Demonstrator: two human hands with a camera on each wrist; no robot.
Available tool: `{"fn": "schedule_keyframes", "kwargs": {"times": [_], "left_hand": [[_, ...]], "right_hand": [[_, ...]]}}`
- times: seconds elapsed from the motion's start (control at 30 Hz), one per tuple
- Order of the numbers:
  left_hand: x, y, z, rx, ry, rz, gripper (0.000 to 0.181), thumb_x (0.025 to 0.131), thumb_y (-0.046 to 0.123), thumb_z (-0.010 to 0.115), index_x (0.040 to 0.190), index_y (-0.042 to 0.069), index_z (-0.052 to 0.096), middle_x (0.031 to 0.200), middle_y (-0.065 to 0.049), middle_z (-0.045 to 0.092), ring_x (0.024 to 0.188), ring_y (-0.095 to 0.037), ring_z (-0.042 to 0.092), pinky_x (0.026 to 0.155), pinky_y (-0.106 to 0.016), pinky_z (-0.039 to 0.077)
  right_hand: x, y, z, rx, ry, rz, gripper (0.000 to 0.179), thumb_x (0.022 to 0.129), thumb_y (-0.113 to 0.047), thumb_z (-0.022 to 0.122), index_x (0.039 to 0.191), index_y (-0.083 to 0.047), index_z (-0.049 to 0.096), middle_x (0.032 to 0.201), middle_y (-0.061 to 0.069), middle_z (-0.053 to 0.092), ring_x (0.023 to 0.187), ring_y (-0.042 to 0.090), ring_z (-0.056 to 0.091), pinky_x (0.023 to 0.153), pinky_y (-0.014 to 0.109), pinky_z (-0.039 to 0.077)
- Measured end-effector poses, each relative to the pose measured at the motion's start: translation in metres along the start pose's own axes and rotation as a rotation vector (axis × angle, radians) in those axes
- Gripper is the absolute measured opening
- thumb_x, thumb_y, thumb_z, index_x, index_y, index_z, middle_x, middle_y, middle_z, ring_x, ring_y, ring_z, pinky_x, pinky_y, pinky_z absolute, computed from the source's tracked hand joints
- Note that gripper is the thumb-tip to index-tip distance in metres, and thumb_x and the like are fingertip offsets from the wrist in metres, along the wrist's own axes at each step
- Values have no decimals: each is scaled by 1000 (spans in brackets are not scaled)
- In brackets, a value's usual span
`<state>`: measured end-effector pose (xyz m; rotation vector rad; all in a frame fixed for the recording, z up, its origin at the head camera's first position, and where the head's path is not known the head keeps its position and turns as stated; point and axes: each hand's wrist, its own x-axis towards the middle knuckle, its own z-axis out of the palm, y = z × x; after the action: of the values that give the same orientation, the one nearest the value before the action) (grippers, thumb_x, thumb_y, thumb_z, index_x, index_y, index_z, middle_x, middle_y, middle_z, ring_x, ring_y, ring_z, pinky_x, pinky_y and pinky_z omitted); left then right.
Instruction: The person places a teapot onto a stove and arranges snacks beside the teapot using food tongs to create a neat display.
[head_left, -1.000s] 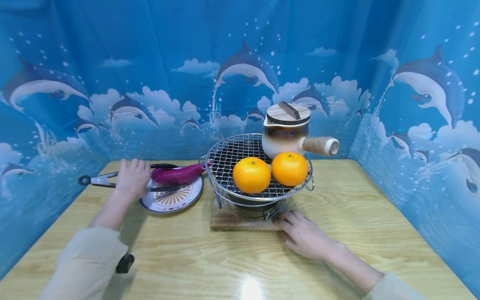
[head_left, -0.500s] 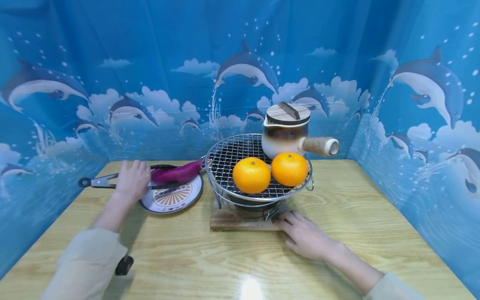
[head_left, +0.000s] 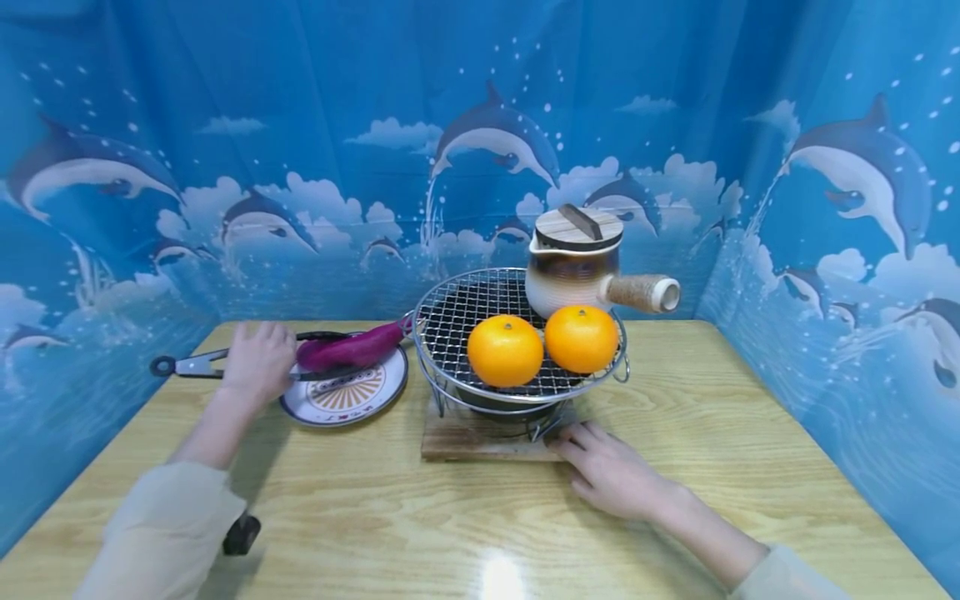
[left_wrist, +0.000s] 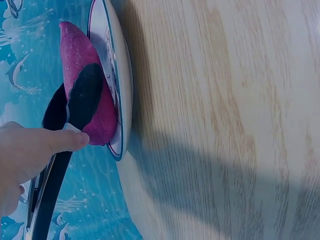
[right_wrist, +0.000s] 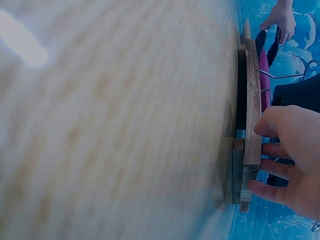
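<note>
My left hand (head_left: 258,362) grips black-and-silver tongs (head_left: 198,364) around their middle, thumb on one arm in the left wrist view. The tongs' black heads lie on either side of a purple sweet potato (head_left: 356,351), overlapping its thick end. Its thin end points right, towards the grill. Beneath it is a patterned, dark-rimmed plate (head_left: 345,408). My right hand (head_left: 615,471) rests its fingertips at the front right corner of a wooden board (head_left: 480,447), under the round grill (head_left: 472,296); in the right wrist view the thumb touches the board's edge.
Two oranges (head_left: 505,350) sit at the front of the grill mesh. Behind them stands a lidded teapot (head_left: 566,279), its rope-wrapped handle (head_left: 637,292) jutting right past the rim. Wire rings stick out from the grill's sides. A dolphin-print curtain (head_left: 337,150) borders the table.
My left hand and the tongs have shifted slightly left, and the sweet potato's thick end has moved a little left and changed angle with them. My right hand stays at the board's corner.
</note>
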<state>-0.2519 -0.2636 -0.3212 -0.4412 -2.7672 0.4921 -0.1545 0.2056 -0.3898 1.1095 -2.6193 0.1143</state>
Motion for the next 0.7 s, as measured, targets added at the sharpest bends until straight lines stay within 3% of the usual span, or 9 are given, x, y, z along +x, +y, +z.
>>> {"fn": "schedule_keyframes", "kwargs": {"times": [0.7], "left_hand": [[-5, -4, -17, -128, -79, -90, 76, 69, 38, 77, 117, -14, 49, 112, -33, 51, 105, -47, 43, 87, -63, 30]], "right_hand": [[0, -1, -2, -17, -9, -9, 42, 75, -11, 66, 116, -5, 62, 111, 8, 56, 102, 25, 51, 89, 40, 45]]}}
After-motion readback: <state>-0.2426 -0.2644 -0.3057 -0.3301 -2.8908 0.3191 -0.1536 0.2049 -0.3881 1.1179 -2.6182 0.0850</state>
